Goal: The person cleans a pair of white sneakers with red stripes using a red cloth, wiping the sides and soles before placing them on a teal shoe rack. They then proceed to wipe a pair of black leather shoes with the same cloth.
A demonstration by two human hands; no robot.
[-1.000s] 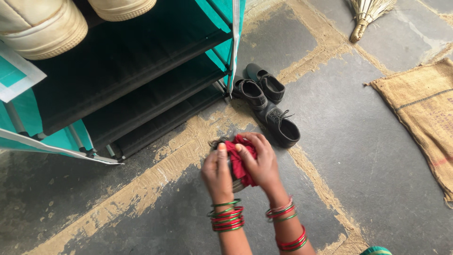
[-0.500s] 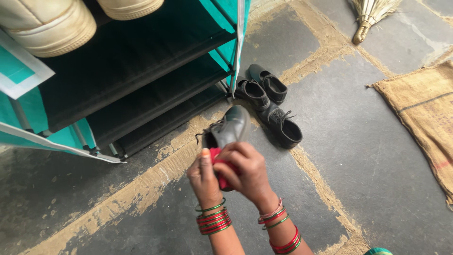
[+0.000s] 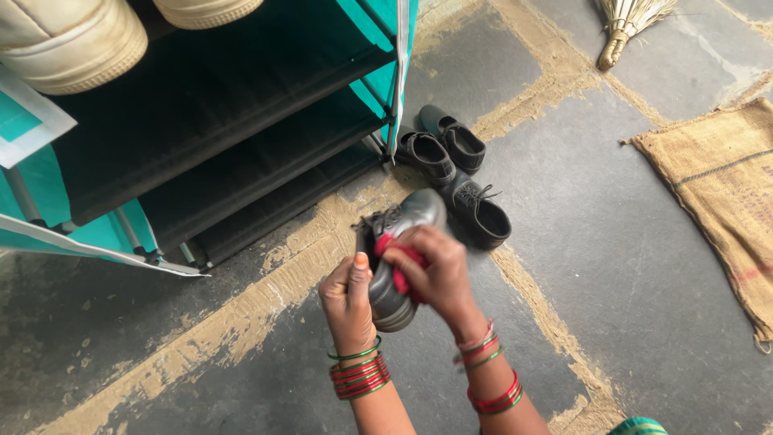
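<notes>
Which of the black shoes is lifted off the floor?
The black lace-up shoe between both hands, with a red cloth pressed on it. The other three shoes stand on the floor beside the rack.

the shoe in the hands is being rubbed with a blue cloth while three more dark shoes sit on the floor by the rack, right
Not quite: the cloth is red, not blue, as the head view shows. The right hand presses it on the shoe held by the left hand, and three dark shoes do sit by the rack.

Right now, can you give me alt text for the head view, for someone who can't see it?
Left hand holds a black shoe while the right hand presses a red cloth against it, above a stone floor. Three more black shoes lie beside a teal shoe rack.
</notes>
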